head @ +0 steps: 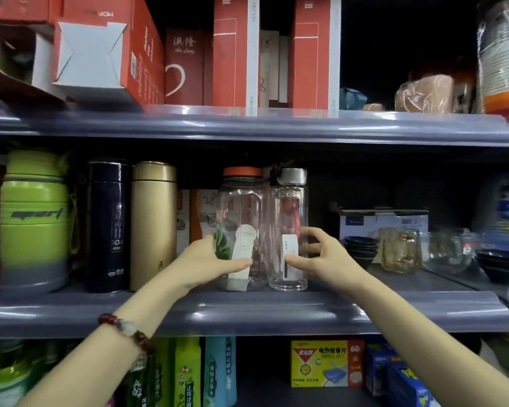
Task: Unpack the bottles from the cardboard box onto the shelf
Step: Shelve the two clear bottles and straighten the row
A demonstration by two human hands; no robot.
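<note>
Two clear plastic bottles stand upright side by side on the middle shelf [276, 314]. The wider bottle with the orange lid [241, 207] is on the left, and my left hand [209, 259] wraps around its lower part. The slimmer bottle with the silver lid [290, 207] stands just to its right, touching it. My right hand [321, 254] holds its lower half, thumb on the front label and fingers around the right side. The cardboard box is out of view.
Left of the bottles stand a gold flask [153, 224], a dark blue flask [108, 227] and a green sport jug [33, 218]. To the right are dark bowls [360, 248] and a glass mug [398, 249]. Red boxes [235, 51] fill the top shelf.
</note>
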